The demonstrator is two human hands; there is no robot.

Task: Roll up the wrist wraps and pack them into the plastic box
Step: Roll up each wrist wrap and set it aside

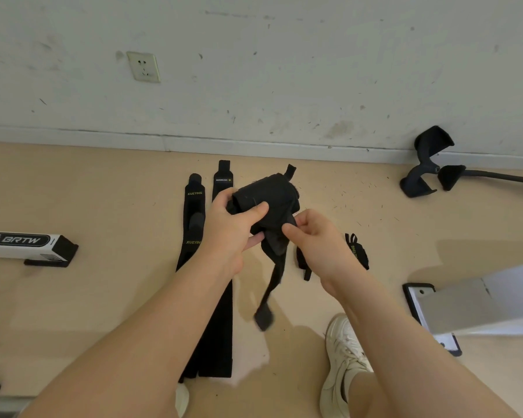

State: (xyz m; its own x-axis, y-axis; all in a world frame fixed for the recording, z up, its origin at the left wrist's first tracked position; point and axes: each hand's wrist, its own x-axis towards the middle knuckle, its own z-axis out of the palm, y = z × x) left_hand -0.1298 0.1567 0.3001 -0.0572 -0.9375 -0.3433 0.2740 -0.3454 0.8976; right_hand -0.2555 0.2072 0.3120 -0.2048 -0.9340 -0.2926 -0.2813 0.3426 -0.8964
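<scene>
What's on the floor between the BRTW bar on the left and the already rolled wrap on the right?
In the head view, two flat wrist wraps lie side by side on the floor between the BRTW bar and the rolled wrap; the forearms partly cover them.

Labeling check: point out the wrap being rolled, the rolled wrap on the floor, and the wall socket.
wrap being rolled [272, 191], head view, on the rolled bundle.
rolled wrap on the floor [360, 251], head view, on its side.
wall socket [143, 67], head view, on its faceplate.
</scene>
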